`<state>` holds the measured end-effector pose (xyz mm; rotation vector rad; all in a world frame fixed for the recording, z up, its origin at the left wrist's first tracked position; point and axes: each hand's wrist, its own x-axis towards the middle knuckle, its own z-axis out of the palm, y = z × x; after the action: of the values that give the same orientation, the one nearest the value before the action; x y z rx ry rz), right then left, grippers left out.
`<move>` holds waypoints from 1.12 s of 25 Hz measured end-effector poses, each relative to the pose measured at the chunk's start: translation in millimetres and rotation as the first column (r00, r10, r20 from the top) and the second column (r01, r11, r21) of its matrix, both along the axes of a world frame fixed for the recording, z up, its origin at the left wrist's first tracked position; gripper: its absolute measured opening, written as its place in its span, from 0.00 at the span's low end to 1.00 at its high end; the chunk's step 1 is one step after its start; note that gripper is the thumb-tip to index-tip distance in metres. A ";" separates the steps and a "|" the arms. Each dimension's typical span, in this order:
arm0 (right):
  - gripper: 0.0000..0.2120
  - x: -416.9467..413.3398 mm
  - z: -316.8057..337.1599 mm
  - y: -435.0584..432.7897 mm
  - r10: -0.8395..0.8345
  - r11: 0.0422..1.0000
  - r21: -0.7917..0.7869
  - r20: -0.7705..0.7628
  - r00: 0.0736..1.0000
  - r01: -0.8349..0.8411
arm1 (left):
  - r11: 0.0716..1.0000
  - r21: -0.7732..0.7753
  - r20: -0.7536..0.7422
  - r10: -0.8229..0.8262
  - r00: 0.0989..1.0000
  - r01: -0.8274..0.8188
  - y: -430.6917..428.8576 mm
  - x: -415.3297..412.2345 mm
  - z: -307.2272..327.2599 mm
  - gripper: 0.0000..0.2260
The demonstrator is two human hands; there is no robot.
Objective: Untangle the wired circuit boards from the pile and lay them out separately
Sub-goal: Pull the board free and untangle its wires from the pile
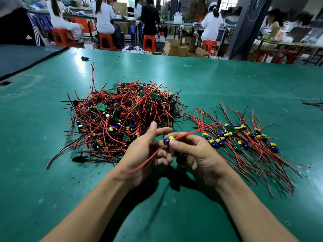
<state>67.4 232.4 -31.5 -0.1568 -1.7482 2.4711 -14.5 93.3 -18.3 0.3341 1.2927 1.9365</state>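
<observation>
right hand point(197, 154) is pinching small blue-and-yellow-capacitor wired circuit board point(168, 140) | left hand point(145, 154): grip unclear | judging: straightening red leads point(190, 132) first, then laying at 3 o'clock

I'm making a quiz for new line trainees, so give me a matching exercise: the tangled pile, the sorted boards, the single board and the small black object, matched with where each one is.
Things
1. tangled pile
2. sorted boards
3. single board
4. small black object

Places
A. far across the table, towards the left
B. held between the left hand and the right hand
C. lying ahead of the left hand
D. spread out to the right of the right hand

Pairs: 1-C, 2-D, 3-B, 4-A
</observation>
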 end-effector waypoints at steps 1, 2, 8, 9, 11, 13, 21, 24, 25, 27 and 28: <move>0.17 -0.9 2.5 2.6 -0.053 0.998 -0.048 -0.042 0.998 0.051 | 0.999 0.049 0.068 -0.019 0.998 0.016 -0.7 0.4 1.6 0.21; 0.20 -1.7 5.0 5.8 -0.113 0.989 -0.107 -0.085 0.990 0.103 | 0.998 0.065 0.082 -0.032 0.996 0.027 -1.5 1.7 2.3 0.19; 0.15 0.3 6.0 -0.3 -0.348 0.930 0.043 -0.225 0.910 0.366 | 1.000 -0.023 -0.182 -0.004 0.983 -0.001 1.3 21.5 3.5 0.14; 0.13 0.8 5.1 -3.3 -0.375 0.889 0.170 -0.266 0.888 0.426 | 0.999 -0.022 -0.193 0.026 0.981 -0.031 0.5 22.3 5.6 0.15; 0.13 1.1 2.5 -6.8 -0.399 0.763 0.388 -0.348 0.848 0.518 | 0.995 -0.008 -0.214 0.095 0.972 -0.099 -1.5 21.0 8.6 0.14; 0.15 1.5 -0.1 -6.8 -0.382 0.667 0.494 -0.417 0.825 0.558 | 0.991 0.011 -0.198 0.134 0.971 -0.135 -2.5 17.3 11.9 0.12; 0.16 -1.1 -0.9 -3.6 -0.287 0.834 0.391 -0.294 0.912 0.389 | 0.972 0.150 0.003 0.182 0.983 -0.181 -6.2 6.2 15.0 0.08; 0.10 -1.0 4.0 5.3 -0.284 0.925 0.235 -0.089 0.955 0.297 | 0.984 0.041 -0.119 0.177 0.977 -0.173 -3.4 9.3 9.5 0.09; 0.13 -0.8 4.8 7.2 -0.258 0.945 0.196 -0.038 0.965 0.260 | 0.986 -0.019 -0.193 0.157 0.969 -0.163 -2.4 11.8 7.2 0.10; 0.21 0.5 3.1 6.7 -0.157 0.977 0.154 0.061 0.986 0.147 | 0.990 -0.094 -0.301 0.073 0.951 -0.106 -0.3 18.4 2.5 0.10; 0.23 1.6 1.7 4.4 -0.094 0.988 0.131 0.105 0.990 0.080 | 0.991 -0.113 -0.317 0.032 0.948 -0.071 0.2 21.0 1.1 0.10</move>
<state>68.9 236.8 -29.8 -0.3568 -1.8914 2.3243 6.5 93.5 -17.3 0.5697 1.6332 1.8881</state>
